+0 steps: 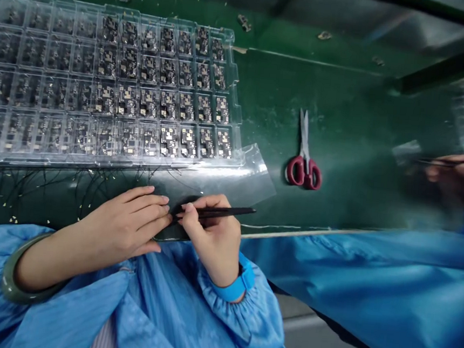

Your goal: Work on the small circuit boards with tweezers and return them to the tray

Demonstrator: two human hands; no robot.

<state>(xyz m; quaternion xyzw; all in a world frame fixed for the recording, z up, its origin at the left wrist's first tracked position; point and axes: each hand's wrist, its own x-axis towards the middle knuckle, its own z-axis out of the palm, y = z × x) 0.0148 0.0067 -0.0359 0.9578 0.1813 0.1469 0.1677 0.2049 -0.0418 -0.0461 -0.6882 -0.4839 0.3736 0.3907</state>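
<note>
In my right hand [214, 232] is a pair of black tweezers [228, 212], gripped between thumb and fingers, the back end pointing right. Its tips reach toward the fingertips of my left hand [134, 224]. That hand is closed, its fingers together and the thumb beneath, at the front edge of the bench. Whatever lies under those fingers is hidden; only a small dark bit shows between the hands. Just beyond both hands is a clear plastic tray [236, 121] with small circuit boards [169, 103] in its pockets.
Red-handled scissors [304, 158] lie on the green bench top [350, 168]. A clear plastic sheet [256, 176] sticks out under the tray. Thin black wires [89, 180] run along its front. At far right, a co-worker's hand [459, 172] holds a thin tool near a small clear bag [406, 151].
</note>
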